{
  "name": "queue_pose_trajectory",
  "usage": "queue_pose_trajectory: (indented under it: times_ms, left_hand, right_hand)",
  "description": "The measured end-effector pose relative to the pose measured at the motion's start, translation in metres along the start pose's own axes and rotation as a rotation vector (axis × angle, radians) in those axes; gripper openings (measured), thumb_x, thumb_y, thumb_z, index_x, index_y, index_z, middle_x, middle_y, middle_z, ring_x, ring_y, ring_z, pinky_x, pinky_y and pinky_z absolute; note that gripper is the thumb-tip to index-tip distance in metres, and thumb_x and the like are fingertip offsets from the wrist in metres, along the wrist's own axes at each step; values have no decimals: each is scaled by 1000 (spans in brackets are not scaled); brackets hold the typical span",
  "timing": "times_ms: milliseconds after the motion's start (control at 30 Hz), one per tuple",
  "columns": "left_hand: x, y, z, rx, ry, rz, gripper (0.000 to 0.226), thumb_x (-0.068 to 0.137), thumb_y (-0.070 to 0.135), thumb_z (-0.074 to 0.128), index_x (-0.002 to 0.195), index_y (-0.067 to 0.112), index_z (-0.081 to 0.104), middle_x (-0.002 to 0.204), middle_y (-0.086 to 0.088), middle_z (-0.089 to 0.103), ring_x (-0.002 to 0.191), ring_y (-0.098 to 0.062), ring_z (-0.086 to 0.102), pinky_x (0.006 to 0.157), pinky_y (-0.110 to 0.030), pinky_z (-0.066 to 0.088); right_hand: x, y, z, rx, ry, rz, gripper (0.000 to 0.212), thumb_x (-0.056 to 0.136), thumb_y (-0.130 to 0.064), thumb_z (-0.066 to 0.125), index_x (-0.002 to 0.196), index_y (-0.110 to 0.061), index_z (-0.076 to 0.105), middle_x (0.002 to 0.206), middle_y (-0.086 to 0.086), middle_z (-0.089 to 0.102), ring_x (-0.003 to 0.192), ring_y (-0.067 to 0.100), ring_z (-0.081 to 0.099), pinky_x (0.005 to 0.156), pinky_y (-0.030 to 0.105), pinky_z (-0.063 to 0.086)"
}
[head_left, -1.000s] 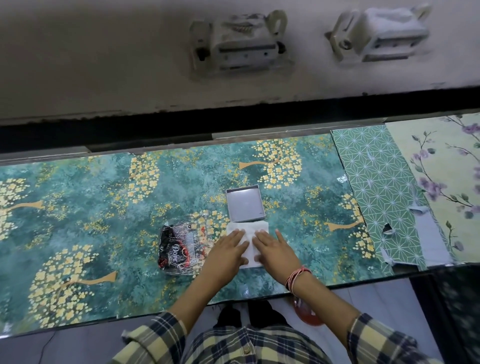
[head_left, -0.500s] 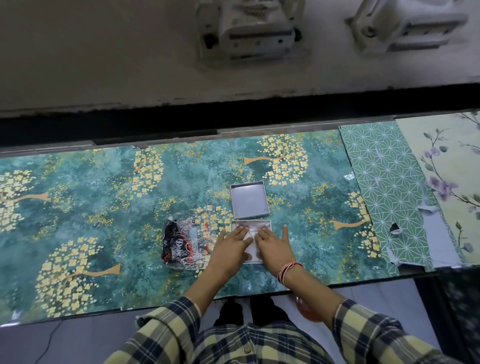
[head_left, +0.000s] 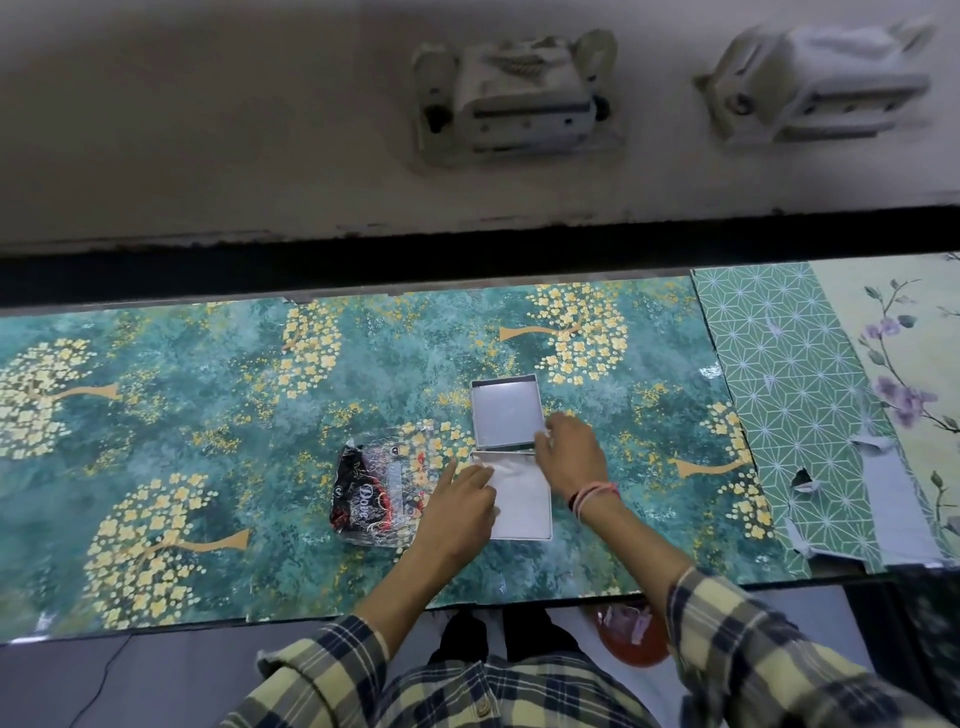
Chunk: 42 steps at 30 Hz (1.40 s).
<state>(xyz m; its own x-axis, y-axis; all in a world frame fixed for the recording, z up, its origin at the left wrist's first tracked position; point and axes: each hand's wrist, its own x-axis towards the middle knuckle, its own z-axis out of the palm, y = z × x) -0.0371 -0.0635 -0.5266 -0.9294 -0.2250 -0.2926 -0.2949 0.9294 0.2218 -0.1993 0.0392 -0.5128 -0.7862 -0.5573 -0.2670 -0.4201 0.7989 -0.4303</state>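
A shallow white box base (head_left: 524, 506) lined with white paper lies on the green patterned table (head_left: 208, 415). Just beyond it lies the box's grey lid (head_left: 504, 413), inside up. My left hand (head_left: 457, 506) rests on the paper at the base's left edge, fingers loosely bent. My right hand (head_left: 569, 449) has reached to the lid's near right corner, and its fingers touch or curl over that edge; the exact hold is hidden. A crumpled black and red wrapper (head_left: 371, 501) lies left of the base.
A dark gap and a grey ledge with two white fittings (head_left: 514, 98) run along the table's far side. Green geometric (head_left: 795, 395) and floral sheets cover the table's right end. An orange object (head_left: 631, 631) sits on the floor below the near edge.
Both hands were pressing the paper into the box base. My right hand has since left it and moved forward to the lid's near right corner; my left hand stays on the base.
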Motion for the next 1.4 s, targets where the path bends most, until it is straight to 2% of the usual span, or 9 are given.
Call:
queue_pose_trajectory:
  times_ms: [133, 333, 467, 633, 800, 933, 1067, 1200, 1400]
  left_hand:
    - [-11, -5, -3, -177, 49, -6, 36, 99, 27, 55, 119, 3, 73, 145, -13, 61, 136, -28, 52, 118, -42, 31]
    - [-12, -9, -25, -578, 212, -181, 29, 97, 29, 65, 105, 6, 79, 107, -10, 79, 98, -27, 70, 88, -36, 53]
    - [5, -1, -54, -1094, 252, -416, 35, 95, 35, 69, 90, 2, 80, 85, -11, 79, 74, -15, 66, 74, -32, 51]
    - [31, 8, -89, -1742, 136, -540, 42, 98, 43, 63, 104, 2, 73, 98, -11, 80, 91, -21, 78, 81, -31, 63]
    - [30, 3, -85, -1692, 156, -588, 28, 104, 19, 56, 88, 1, 69, 85, -14, 74, 77, -28, 71, 71, -37, 57]
    - [23, -8, -69, -1749, 93, -543, 21, 106, 14, 52, 104, 3, 69, 106, -13, 75, 91, -26, 73, 77, -38, 62]
    - [14, -10, -52, -1716, -57, -521, 25, 105, 16, 55, 117, -1, 68, 113, -13, 76, 95, -27, 73, 73, -36, 62]
    - [5, -16, -32, -1396, -89, -570, 14, 95, 5, 64, 98, -4, 75, 96, -18, 77, 83, -27, 70, 84, -52, 61]
    - [0, -10, -33, -1050, -72, -606, 41, 87, -8, 61, 54, 14, 49, 59, 0, 52, 58, -15, 45, 57, -27, 33]
  right_hand:
    - [42, 13, 11, 164, -215, 364, 38, 94, -39, 65, 87, -4, 53, 104, 23, 68, 95, 37, 66, 67, 33, 40]
    - [52, 7, 14, 346, -75, 454, 37, 82, -17, 65, 54, -9, 42, 53, 6, 44, 51, 23, 43, 55, 30, 37]
    - [24, -21, -14, 484, 147, 208, 17, 80, -15, 70, 84, -1, 61, 72, 11, 64, 64, 26, 57, 60, 33, 45]
    - [-41, -46, -23, 164, 316, -353, 19, 86, -14, 71, 98, -6, 59, 76, 6, 60, 59, 21, 53, 48, 21, 35]
    - [-69, -31, -13, 124, 257, -541, 31, 91, -35, 67, 107, -7, 64, 92, 10, 67, 86, 28, 62, 70, 35, 53]
    - [-61, -13, -14, 433, 231, -14, 37, 96, -31, 62, 124, -8, 60, 120, 10, 63, 115, 27, 56, 95, 33, 45]
    - [-52, 6, -15, 775, -26, 272, 12, 93, -16, 67, 102, -12, 72, 92, 7, 73, 91, 30, 72, 83, 55, 60]
    - [-66, 13, -1, 658, 27, 367, 8, 85, -13, 76, 88, -5, 77, 75, 10, 77, 67, 22, 75, 74, 45, 64]
    - [-80, 7, 8, 516, 50, 394, 12, 83, -17, 79, 79, -5, 78, 58, 2, 73, 52, 0, 66, 71, 29, 62]
